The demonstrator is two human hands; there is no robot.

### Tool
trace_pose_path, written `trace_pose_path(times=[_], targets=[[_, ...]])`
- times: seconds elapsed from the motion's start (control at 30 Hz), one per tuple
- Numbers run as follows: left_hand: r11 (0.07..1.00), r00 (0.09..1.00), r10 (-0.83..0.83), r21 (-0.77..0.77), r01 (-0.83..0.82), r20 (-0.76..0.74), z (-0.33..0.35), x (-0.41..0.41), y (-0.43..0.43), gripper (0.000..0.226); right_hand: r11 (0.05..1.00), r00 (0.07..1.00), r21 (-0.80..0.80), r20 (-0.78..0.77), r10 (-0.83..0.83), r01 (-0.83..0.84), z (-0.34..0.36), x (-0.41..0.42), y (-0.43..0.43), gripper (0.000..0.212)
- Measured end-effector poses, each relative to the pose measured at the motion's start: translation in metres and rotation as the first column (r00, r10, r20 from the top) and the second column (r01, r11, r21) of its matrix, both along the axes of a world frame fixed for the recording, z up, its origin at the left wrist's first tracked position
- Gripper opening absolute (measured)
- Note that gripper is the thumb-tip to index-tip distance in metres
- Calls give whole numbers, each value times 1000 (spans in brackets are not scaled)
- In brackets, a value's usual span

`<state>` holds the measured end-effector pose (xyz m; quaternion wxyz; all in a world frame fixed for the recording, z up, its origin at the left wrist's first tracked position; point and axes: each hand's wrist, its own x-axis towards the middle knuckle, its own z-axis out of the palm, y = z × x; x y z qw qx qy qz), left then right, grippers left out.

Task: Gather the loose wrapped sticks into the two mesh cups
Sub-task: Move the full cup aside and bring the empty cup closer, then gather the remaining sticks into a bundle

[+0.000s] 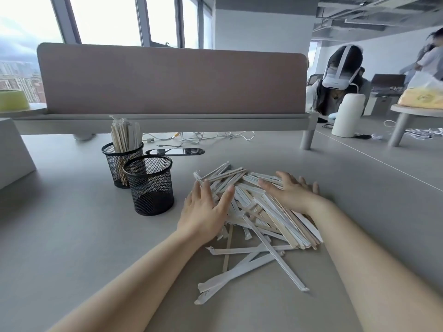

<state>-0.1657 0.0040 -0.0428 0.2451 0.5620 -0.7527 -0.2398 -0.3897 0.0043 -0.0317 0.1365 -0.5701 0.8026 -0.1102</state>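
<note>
A heap of paper-wrapped sticks lies on the grey desk in front of me, with a few strays fanned out toward me. My left hand rests with straight fingers on the heap's left side. My right hand lies flat against its far right side. Two black mesh cups stand to the left: the near cup looks empty, and the far cup holds a bundle of upright wrapped sticks.
A brown divider panel closes off the back of the desk, with loose cables under it. A white cylinder and a seated person with a headset are at the right. A grey box edge stands at far left.
</note>
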Motion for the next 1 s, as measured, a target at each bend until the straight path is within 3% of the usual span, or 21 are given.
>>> trace_pose_path(times=[0.17,0.4,0.57,0.73,0.83,1.0], targets=[[1000,993,5,4,-5,118,-4,-2,-3,91,1000,997,6,-76,-19,19,-1,5,-2,105],[995,987,90,20,-93,131,-2,1,-4,89,996,990,84,-137,28,-17,18,18,10,122],[998,995,32,45,-37,97,-3,7,-12,112,940,981,304,-64,185,-158,32,21,26,140],[990,988,-77,107,92,-132,9,8,-2,74,900,956,407,-167,241,-156,26,39,26,146],[975,965,-122,151,160,-234,14,10,4,82,926,964,355,-175,202,-130,17,54,25,139],[971,965,-103,188,151,-243,18,14,7,82,964,959,211,-195,204,-162,10,71,21,99]])
